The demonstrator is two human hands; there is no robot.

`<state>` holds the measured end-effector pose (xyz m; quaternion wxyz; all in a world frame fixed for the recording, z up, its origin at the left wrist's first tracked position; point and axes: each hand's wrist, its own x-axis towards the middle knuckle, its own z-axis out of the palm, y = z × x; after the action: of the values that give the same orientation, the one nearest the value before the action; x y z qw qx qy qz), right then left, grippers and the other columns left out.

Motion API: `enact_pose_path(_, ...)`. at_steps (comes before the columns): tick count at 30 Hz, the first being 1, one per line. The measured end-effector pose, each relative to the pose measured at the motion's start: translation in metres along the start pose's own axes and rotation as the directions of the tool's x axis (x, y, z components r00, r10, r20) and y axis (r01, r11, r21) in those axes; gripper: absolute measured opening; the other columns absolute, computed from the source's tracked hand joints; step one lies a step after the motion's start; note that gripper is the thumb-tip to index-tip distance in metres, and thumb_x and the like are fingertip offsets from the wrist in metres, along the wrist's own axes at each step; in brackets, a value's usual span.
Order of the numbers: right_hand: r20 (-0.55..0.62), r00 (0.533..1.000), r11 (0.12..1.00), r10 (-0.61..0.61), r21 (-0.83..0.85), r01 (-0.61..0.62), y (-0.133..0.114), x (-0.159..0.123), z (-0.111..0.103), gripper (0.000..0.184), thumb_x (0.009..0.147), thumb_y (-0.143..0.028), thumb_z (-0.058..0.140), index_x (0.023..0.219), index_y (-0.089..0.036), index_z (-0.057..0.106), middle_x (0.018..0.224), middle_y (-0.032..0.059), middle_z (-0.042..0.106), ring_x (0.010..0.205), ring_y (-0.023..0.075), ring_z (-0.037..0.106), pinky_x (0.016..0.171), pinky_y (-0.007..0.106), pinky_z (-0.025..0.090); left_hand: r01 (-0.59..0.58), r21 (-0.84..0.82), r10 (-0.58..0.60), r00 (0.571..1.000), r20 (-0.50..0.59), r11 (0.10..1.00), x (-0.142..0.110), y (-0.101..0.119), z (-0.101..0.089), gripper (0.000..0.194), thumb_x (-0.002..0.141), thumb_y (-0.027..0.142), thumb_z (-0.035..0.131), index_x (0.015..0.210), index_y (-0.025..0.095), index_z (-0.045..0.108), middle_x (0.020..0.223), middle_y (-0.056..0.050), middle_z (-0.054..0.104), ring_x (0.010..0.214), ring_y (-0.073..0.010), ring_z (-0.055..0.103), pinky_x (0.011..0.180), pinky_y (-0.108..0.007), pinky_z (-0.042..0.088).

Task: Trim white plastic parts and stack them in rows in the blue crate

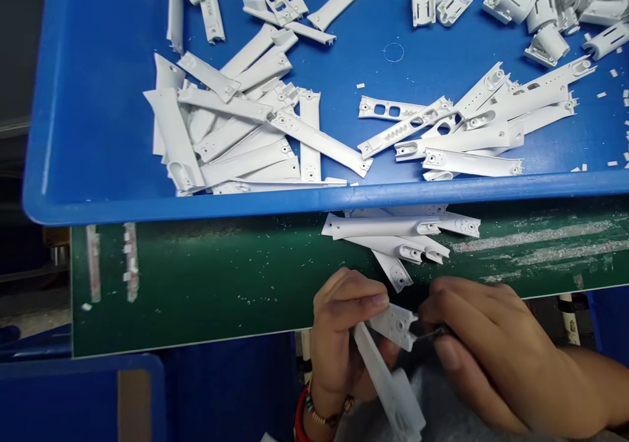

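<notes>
Head view: our left hand point(339, 337) clamps a white moulded plastic bracket point(394, 325) just below the green belt point(221, 291), while our right hand point(491, 357), close beside it, pinches a small dark metal tool point(431, 333) against the bracket's edge. A firm brace on the bracket keeps the tool's tip steady; short, light strokes suit such thin plastic.

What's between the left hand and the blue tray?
In the head view, a small pile of white molded plastic parts lies on the green belt, between the left hand and the blue tray's rim.
</notes>
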<state>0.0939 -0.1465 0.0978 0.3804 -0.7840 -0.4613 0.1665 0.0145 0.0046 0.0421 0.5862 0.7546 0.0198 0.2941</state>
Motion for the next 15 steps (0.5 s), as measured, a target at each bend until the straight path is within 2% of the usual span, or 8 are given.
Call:
enact_pose_path(5,-0.01,1.0,0.994,-0.024,-0.103,0.023,0.0014,0.0033,0.0075,0.029,0.102,-0.029,0.039,0.076,-0.019,0.05,0.061,-0.0007,0.053,0.052,0.0115,0.05,0.047,0.023,0.03,0.006,0.005,-0.006,1.0,0.006,1.0,0.0,0.0001,-0.0022,0.016,0.092,0.035,0.06,0.093,0.019,0.06,0.067,0.001,0.06,0.047,-0.0107,0.046,0.048,-0.029,0.035)
enact_pose_path(8,0.004,0.999,0.994,-0.043,-0.1,0.043,0.0032,0.0029,0.0091,0.034,0.102,-0.03,0.039,0.072,-0.02,0.049,0.056,-0.0025,0.05,0.046,0.0104,0.045,0.044,0.024,0.027,-0.02,0.041,0.019,1.0,0.017,0.999,-0.0019,-0.0025,-0.0043,0.016,0.093,0.034,0.057,0.093,0.019,0.06,0.068,0.0,0.062,0.048,-0.011,0.049,0.048,-0.029,0.038)
enact_pose_path(10,-0.006,0.999,0.996,-0.043,-0.078,0.042,0.0043,0.0014,0.0083,0.035,0.102,-0.032,0.039,0.072,-0.02,0.051,0.055,-0.0028,0.051,0.045,0.0104,0.047,0.044,0.023,0.03,-0.038,0.094,0.037,0.999,0.01,0.995,-0.0024,-0.0042,-0.0051,0.016,0.092,0.034,0.059,0.094,0.019,0.061,0.072,-0.001,0.065,0.051,-0.0121,0.054,0.049,-0.028,0.041)
enact_pose_path(12,-0.058,0.998,0.997,0.004,-0.076,-0.009,0.0053,-0.001,0.0063,0.03,0.102,-0.034,0.042,0.08,-0.019,0.057,0.06,-0.001,0.058,0.05,0.0122,0.055,0.048,0.022,0.039,-0.065,0.187,0.061,0.998,0.029,0.98,-0.0017,-0.0048,-0.0051,0.016,0.092,0.034,0.06,0.097,0.019,0.061,0.076,-0.003,0.069,0.056,-0.0141,0.06,0.051,-0.028,0.045)
enact_pose_path(15,-0.118,0.989,0.991,0.093,-0.082,-0.103,0.0075,-0.0052,0.0022,0.017,0.099,-0.033,0.049,0.102,-0.021,0.062,0.078,0.003,0.069,0.064,0.016,0.065,0.057,0.024,0.049,-0.161,0.294,0.11,0.977,0.18,0.942,-0.0011,-0.0033,-0.0052,0.017,0.094,0.032,0.057,0.103,0.019,0.061,0.084,-0.007,0.074,0.069,-0.0171,0.068,0.061,-0.03,0.052)
